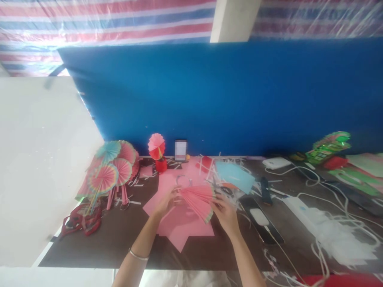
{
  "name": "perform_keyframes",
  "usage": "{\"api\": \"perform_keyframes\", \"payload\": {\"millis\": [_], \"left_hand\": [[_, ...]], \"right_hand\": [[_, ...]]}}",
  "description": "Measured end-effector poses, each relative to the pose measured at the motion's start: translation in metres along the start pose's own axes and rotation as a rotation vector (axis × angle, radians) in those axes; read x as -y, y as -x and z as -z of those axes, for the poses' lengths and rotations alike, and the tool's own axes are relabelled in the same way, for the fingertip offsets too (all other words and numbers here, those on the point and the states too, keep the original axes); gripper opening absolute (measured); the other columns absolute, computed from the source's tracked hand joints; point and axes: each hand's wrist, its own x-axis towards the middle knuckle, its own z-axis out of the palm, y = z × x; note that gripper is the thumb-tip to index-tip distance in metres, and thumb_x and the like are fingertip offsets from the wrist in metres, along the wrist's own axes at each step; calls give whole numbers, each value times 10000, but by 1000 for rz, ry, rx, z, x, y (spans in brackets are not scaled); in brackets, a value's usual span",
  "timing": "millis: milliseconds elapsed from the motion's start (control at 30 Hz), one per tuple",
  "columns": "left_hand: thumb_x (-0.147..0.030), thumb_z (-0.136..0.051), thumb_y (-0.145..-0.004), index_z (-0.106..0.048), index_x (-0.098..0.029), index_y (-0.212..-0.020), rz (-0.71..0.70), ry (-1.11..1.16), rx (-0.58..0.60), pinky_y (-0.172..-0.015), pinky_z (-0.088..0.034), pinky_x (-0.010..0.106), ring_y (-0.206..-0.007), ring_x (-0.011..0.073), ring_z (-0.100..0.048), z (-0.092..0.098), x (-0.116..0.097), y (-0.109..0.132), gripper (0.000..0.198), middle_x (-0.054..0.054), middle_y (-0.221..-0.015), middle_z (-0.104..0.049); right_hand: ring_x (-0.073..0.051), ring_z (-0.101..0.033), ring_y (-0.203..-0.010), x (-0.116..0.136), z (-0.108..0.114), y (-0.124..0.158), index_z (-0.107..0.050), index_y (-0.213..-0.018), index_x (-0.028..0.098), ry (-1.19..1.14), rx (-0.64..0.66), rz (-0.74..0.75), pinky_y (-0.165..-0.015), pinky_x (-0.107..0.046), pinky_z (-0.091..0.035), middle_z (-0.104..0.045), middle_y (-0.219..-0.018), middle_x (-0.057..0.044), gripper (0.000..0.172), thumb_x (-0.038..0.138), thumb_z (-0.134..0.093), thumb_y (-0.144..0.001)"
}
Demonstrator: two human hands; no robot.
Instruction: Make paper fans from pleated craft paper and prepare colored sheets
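Both my hands hold a pink pleated paper fan (198, 199) over the dark table (119, 239). My left hand (166, 202) pinches the fan's narrow gathered end, fingers closed. My right hand (224, 213) grips the fan's wide lower edge, fingers curled on the folds. Flat pink paper sheets (179, 231) lie under the fan. A silver bangle (138, 255) circles my left wrist.
Finished paper fans on sticks (109, 171) lean at the left. A red cup with a small fan (158, 153) stands at the back. A light blue sheet (235, 175), a phone (261, 219), white cables (329, 223) and green and red decorations (329, 147) fill the right. A blue board (224, 95) rises behind.
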Motion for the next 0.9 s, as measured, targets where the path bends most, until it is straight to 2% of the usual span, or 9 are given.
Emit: {"api": "perform_keyframes", "payload": {"millis": [67, 133, 200, 433, 667, 800, 900], "left_hand": [[-453, -588, -745, -506, -202, -1136, 64, 42, -53, -719, -476, 314, -840, 180, -602, -4, 0, 2, 472, 99, -1029, -593], [-471, -615, -714, -548, -182, -1063, 75, -38, -153, -694, -468, 282, -809, 167, -595, -8, 3, 2, 458, 79, -926, -621], [-477, -639, -685, -576, -173, -1011, 86, -123, -200, -680, -462, 269, -798, 166, -587, -10, 5, 3, 450, 67, -866, -636], [-457, -614, -711, -627, -163, -945, 96, -214, -192, -669, -440, 251, -825, 166, -572, -3, 4, 6, 376, 66, -918, -641], [-436, -602, -730, -637, -158, -938, 3, -290, -150, -771, -439, 296, -877, 191, -576, 4, 3, 7, 349, 71, -931, -652], [-440, -587, -744, -640, -147, -942, -34, -290, -114, -800, -431, 308, -892, 196, -573, 7, 8, 5, 358, 83, -952, -652], [-461, -594, -730, -640, -148, -960, 10, -248, -141, -721, -434, 278, -846, 181, -573, 10, 13, 3, 391, 79, -934, -651]], "right_hand": [[-237, -584, -952, -4, -7, 6, -708, -774, 197, -15, 8, -9, -728, -337, -540, -594, -1043, -112, 284, 457, -613, -711], [-234, -579, -964, -6, -12, 10, -708, -776, 197, -21, 26, -18, -731, -328, -541, -588, -1052, -110, 279, 451, -612, -713], [-232, -580, -963, -8, -14, 11, -708, -769, 195, -11, 42, -30, -744, -330, -538, -584, -1063, -108, 276, 446, -609, -715], [-220, -580, -962, -8, -9, 9, -708, -783, 194, 3, 152, -29, -737, -315, -547, -556, -1105, -109, 253, 417, -597, -742], [-205, -587, -952, -3, -6, 6, -698, -833, 187, -11, 270, -13, -761, -313, -544, -513, -1153, -103, 265, 414, -595, -744], [-223, -577, -970, -7, -6, 2, -708, -800, 206, 88, 250, 49, -753, -333, -539, -559, -1084, -95, 257, 419, -568, -766], [-229, -582, -955, -7, -6, 3, -704, -769, 210, 156, 229, 131, -747, -351, -531, -572, -1055, -99, 242, 393, -547, -784]]}}
